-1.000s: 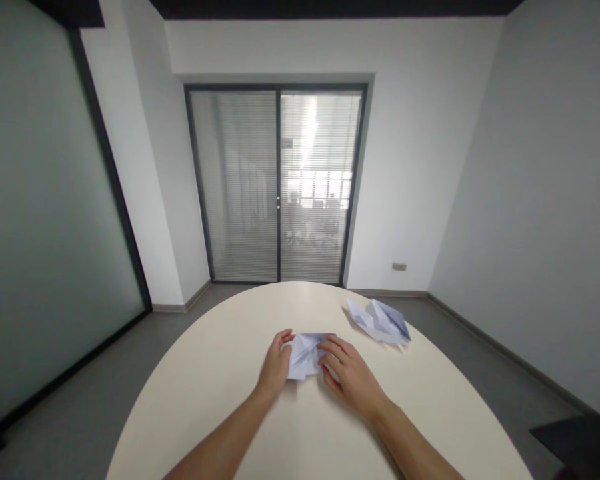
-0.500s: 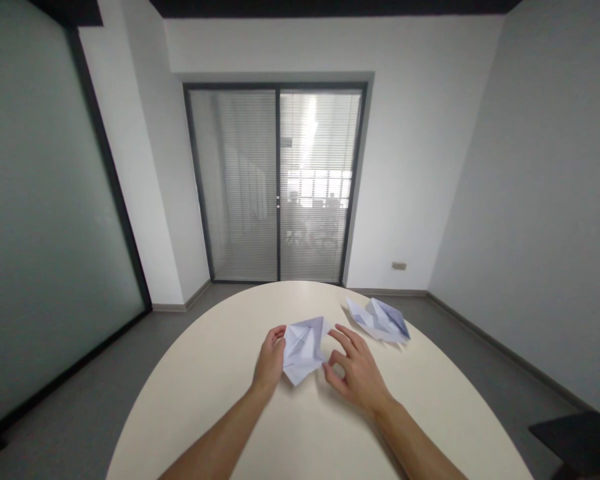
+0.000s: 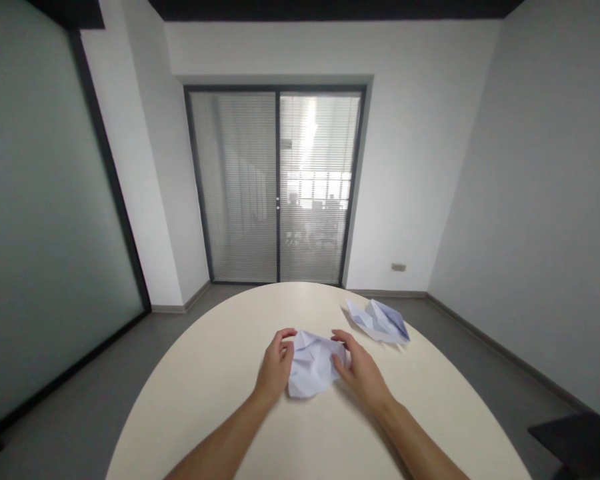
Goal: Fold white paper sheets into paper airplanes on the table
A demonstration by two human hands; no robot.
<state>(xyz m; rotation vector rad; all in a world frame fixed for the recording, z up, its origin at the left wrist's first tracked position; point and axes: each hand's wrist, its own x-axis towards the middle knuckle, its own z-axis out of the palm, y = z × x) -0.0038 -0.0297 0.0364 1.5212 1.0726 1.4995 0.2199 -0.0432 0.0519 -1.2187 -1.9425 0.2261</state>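
A creased sheet of white paper (image 3: 314,367) is held tilted just above the table, between my two hands. At its left edge, my left hand (image 3: 274,367) grips it with the thumb and curled fingers. My right hand (image 3: 364,375) has the right side, its thumb on the near face and its fingers around the upper edge. Some fingertips are hidden behind the sheet. Farther off to the right lies a second folded white paper (image 3: 380,321), apart from both hands.
The round cream table (image 3: 205,400) spreads under both arms. Beyond its far edge stand glass doors with blinds (image 3: 240,200). A dark flat object (image 3: 580,440) shows at the lower right, beside the table.
The paper has turned and tipped, coming slightly nearer and to the right. My right hand, loosely at the corner before, has closed around its right side. The second paper has stayed put.
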